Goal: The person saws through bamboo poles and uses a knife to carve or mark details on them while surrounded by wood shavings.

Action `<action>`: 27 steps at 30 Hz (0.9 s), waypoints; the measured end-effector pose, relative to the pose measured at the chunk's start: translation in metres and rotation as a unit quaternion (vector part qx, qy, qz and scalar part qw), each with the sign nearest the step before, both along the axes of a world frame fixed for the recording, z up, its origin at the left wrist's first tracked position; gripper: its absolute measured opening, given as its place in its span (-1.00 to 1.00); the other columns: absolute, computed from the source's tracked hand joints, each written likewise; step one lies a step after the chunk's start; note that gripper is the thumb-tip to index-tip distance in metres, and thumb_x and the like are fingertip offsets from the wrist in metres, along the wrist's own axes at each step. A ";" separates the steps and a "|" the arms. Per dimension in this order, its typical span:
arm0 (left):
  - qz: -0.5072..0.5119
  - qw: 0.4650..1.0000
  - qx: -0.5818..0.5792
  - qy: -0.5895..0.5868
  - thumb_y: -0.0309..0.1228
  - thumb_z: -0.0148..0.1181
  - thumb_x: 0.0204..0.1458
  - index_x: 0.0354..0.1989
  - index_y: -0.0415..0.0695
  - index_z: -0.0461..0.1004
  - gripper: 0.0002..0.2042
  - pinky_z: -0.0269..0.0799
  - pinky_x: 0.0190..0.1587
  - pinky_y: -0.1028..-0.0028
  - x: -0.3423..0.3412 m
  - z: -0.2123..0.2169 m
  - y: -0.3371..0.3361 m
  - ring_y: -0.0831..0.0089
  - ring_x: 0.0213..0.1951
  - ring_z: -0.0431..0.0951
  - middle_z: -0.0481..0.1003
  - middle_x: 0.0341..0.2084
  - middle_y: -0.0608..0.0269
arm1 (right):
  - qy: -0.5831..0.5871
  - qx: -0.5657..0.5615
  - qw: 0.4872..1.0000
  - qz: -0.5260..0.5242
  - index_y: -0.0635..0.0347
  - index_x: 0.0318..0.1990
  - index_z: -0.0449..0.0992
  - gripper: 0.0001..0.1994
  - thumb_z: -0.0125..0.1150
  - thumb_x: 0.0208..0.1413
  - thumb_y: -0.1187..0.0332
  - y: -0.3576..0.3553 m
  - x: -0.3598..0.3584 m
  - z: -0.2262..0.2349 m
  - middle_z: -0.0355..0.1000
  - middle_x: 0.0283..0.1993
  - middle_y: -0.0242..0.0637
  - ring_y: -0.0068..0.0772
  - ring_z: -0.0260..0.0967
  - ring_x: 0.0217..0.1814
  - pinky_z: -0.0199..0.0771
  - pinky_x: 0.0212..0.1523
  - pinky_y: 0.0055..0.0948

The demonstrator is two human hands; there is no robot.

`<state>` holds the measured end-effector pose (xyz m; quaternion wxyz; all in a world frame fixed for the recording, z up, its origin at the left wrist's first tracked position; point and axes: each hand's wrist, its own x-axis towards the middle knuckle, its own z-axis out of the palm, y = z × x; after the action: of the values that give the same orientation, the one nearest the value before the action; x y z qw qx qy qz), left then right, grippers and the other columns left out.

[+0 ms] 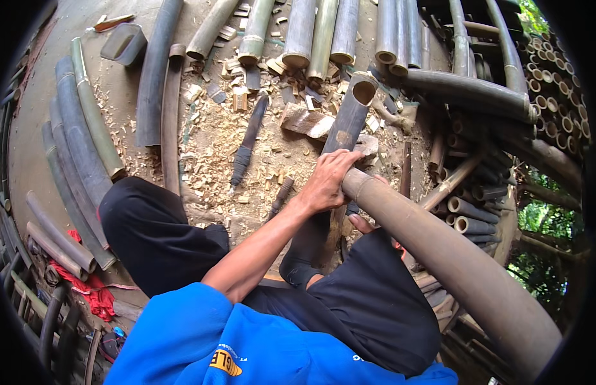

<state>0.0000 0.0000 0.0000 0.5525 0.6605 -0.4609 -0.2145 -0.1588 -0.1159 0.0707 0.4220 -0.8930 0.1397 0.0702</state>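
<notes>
My left hand (330,181) is closed over a dark bamboo tube (347,120), just below the tube's slanted open end. The tube slopes down between my legs, and its upper part lies by a chopped wood block (306,122). Touching or very near my fingers is the end of a long, thick brown bamboo pole (452,263), which runs to the lower right past my knee. My right hand does not show; the pole covers much of that side. In front of me lie a dark tool with a wrapped grip (248,142) and a short brown stick-like piece (282,197).
Wood chips (208,144) cover the ground. Cut bamboo tubes (298,35) lie ahead, with long dark lengths (80,135) to my left. A plastic tub (123,43) stands far left; a red cloth (96,292) lies nearer. Stacked bamboo (471,215) crowds the right.
</notes>
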 end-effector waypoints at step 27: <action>0.050 0.997 0.001 0.066 -0.49 0.45 -0.33 -0.18 -0.12 0.47 -0.57 0.34 0.14 0.11 -0.013 0.019 0.003 -0.01 0.03 0.53 0.54 -0.22 0.09 | -0.197 0.219 0.899 -0.324 0.26 0.27 0.23 -0.24 0.41 -0.18 0.42 0.070 0.035 0.098 0.36 0.23 -0.10 -0.19 0.23 0.42 -0.03 0.58 -0.07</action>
<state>-0.0129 0.0027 0.0186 0.5908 0.6678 -0.3895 -0.2307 -0.1235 -0.0463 0.1683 0.6253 -0.6792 0.3160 -0.2187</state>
